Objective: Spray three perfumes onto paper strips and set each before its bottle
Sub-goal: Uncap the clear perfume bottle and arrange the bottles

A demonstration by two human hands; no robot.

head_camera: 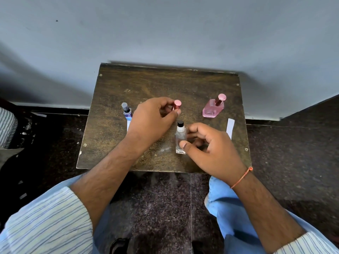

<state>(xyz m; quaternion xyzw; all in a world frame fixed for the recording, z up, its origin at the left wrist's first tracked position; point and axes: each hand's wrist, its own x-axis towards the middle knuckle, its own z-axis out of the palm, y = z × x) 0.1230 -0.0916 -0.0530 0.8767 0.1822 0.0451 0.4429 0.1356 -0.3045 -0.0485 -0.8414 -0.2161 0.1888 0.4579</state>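
On the small brown table (113,143) stand three perfume bottles. My right hand (212,149) grips the clear bottle (180,137) with the black sprayer, near the middle. Just above it, my left hand (156,118) pinches that bottle's pink cap (177,105). A blue bottle (127,110) with a grey cap stands at the left, with a white paper strip (128,125) before it, partly hidden by my left hand. At the right stands the pink bottle (213,108), and a second paper strip (230,128) lies in front of it.
The table stands against a grey wall (165,33) on a dark speckled floor (293,162). A few paper scraps (39,114) lie on the floor at the left. A striped cloth (7,127) shows at the left edge. My knees are under the table's near edge.
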